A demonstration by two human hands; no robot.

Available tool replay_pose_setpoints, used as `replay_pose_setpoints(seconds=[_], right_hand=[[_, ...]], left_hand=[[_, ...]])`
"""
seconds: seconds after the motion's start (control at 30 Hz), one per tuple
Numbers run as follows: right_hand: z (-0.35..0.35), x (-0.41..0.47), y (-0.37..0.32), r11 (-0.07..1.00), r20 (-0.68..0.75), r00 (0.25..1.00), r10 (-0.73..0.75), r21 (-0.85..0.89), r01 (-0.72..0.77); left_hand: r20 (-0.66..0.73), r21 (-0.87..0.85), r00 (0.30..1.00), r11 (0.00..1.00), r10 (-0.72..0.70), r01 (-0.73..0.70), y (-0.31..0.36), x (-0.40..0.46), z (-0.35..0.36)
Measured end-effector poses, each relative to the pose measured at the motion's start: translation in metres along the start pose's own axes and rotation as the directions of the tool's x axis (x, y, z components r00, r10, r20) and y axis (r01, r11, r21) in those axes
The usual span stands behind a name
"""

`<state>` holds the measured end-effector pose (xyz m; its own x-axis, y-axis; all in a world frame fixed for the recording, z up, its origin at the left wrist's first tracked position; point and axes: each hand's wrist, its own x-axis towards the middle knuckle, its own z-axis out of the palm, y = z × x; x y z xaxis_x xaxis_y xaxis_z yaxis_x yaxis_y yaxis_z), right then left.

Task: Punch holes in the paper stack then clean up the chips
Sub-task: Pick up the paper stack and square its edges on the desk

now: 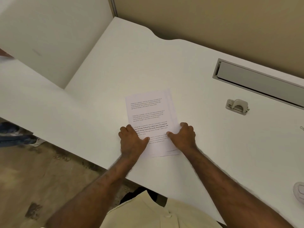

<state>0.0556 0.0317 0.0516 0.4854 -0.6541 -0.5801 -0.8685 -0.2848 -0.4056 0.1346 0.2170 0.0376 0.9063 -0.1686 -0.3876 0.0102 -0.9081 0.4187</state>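
A stack of printed white sheets, the paper stack [148,112], lies flat in the middle of the white desk [115,66], its sheets slightly fanned at the near edge. My left hand [131,139] grips the stack's near left edge, thumb on top of the page. On the near right edge sits my right hand [183,136], fingers curled and thumb pressing the top sheet. A grey hole punch [237,106] stands on the desk well to the right of the stack, apart from both hands. No paper chips are visible.
A grey cable-tray flap [258,81] is set into the desk behind the punch. A round white object [299,191] and a small clip [301,127] lie at the right edge. White partitions [54,35] border the left; another person's shoes [14,134] show on the floor.
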Motion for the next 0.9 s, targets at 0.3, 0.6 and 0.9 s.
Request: replay_pose_setpoints(seconds=[0.3,0.6,0.9], right_hand=[[-0.005,0.017,-0.005,0.975,0.078,0.991,0.107,0.185,-0.120],[-0.005,0.017,-0.007,0.942,0.102,0.987,0.120,0.302,-0.146],[-0.011,0.027,0.004,0.830,0.237,0.972,0.000,0.542,-0.132]], left_hand=[[0.005,0.033,1.000,0.999,0.004,-0.005,0.002,0.002,-0.001],[0.017,0.039,1.000,0.999,-0.005,0.004,0.004,0.000,-0.004],[0.041,0.039,0.999,0.999,-0.008,0.007,0.007,-0.001,-0.009]])
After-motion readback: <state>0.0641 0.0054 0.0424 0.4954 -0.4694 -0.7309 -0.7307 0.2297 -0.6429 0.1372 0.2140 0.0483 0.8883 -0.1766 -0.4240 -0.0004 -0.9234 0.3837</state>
